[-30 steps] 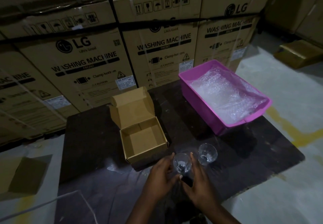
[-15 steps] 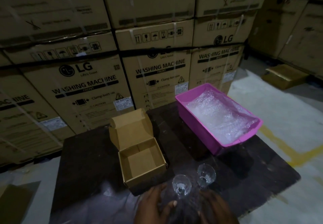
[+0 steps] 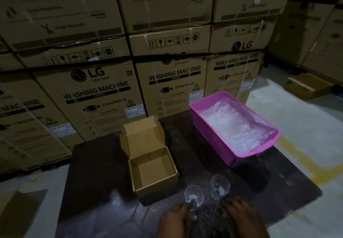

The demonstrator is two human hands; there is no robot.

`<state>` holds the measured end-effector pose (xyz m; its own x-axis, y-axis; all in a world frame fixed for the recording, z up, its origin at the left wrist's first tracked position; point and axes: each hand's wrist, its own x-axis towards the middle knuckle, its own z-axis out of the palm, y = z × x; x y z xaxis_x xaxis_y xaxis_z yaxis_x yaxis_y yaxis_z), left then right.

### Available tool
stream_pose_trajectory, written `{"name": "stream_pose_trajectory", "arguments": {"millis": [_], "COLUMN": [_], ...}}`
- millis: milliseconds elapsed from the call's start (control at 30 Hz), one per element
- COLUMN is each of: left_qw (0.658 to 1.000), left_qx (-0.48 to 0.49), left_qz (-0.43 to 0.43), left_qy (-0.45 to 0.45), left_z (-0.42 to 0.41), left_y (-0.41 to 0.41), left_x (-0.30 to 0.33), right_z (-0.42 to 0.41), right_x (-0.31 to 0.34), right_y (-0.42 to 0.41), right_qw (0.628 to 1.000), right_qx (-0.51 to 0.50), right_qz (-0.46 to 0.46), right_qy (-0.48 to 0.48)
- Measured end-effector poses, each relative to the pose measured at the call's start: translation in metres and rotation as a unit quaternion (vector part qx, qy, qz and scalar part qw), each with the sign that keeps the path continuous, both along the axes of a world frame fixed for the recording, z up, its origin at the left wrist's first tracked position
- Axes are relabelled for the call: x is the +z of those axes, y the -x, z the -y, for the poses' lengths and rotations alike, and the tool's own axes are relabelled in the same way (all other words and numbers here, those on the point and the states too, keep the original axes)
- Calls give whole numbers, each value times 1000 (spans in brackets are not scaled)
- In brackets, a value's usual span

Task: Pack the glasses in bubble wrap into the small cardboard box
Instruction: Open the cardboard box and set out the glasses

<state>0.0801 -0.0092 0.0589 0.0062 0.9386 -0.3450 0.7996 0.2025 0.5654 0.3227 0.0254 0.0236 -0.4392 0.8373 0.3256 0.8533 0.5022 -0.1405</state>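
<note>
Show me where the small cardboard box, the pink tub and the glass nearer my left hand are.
small cardboard box (image 3: 150,171): head view, on its bare inside floor.
pink tub (image 3: 213,139): head view, on its outer long side wall.
glass nearer the left hand (image 3: 194,196): head view, on its clear bowl.

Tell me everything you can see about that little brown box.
The box is small, plain brown corrugated cardboard. It stands open and empty on the dark table, its hinged lid tilted up at the back with side flaps showing. The nearer glass stands apart from its front right corner. Neither hand touches it.
</note>
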Motion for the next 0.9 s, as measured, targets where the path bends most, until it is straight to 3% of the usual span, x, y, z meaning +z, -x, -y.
{"name": "stream_pose_trajectory", "arguments": {"millis": [100, 233, 367, 600, 900], "left_qw": [995, 990, 977, 960, 965], "left_qx": [18, 42, 80, 156, 160], "left_qz": [29, 34, 107, 136, 97], "left_qy": [-89, -128, -166, -190, -183], "left_z": [7, 6, 2, -7, -10], "left_y": [-9, -17, -28, -45, -58], "left_x": [2, -4, -17, -20, -21], "right_z": [0, -2, 2, -16, -34], "right_x": [-2, 8, 7, -5, -19], "right_y": [1, -4, -4, 12, 15], "right_qw": [999, 995, 957, 896, 880], "right_qx": [-14, -14, -49, -58, -114], "right_qz": [-21, -88, -243, -389, -390], "right_qy": [-34, 53, 149, 205, 245]}}
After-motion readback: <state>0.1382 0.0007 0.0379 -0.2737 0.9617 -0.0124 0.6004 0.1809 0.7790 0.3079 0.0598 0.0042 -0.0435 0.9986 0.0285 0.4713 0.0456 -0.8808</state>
